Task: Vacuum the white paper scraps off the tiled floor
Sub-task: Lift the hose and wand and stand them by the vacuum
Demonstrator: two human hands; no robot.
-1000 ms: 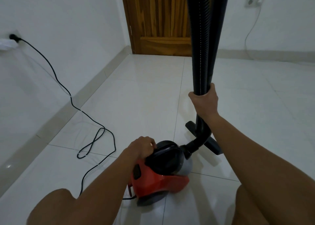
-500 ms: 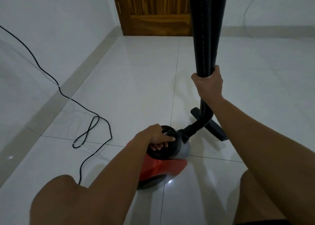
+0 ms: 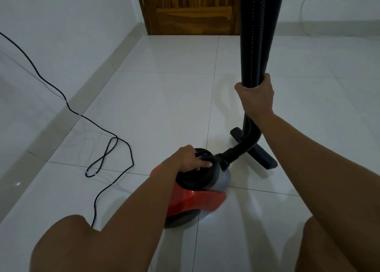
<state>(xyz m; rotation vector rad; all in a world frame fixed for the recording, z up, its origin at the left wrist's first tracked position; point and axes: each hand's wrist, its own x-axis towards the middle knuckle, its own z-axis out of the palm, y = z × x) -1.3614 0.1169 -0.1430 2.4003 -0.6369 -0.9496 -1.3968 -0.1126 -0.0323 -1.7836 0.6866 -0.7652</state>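
The vacuum cleaner body (image 3: 197, 197), red with a black top and a grey front, sits on the tiled floor (image 3: 160, 107) between the person's knees.

Left hand (image 3: 188, 158): placed on top of the body. The fingers curl over the black carrying handle and close on it; one fingertip shows on the far side of the handle.

Right hand (image 3: 256, 95): raised above and beyond the body, on its right. The fingers wrap fully round two parts at once, the ribbed hose (image 3: 249, 35) and the smooth rigid tube (image 3: 271, 35), and clamp them together as one upright bundle.

Below the right hand, the tube runs down to the floor head (image 3: 265, 158), which lies flat on the tiles just beyond the body to the right. The hose bends back from there into the front of the body.

The two hands are well apart, each holding its own part.

The power cord (image 3: 106, 154) lies looped on the tiles to the left of the body. A wooden door (image 3: 193, 10) stands well beyond the body.
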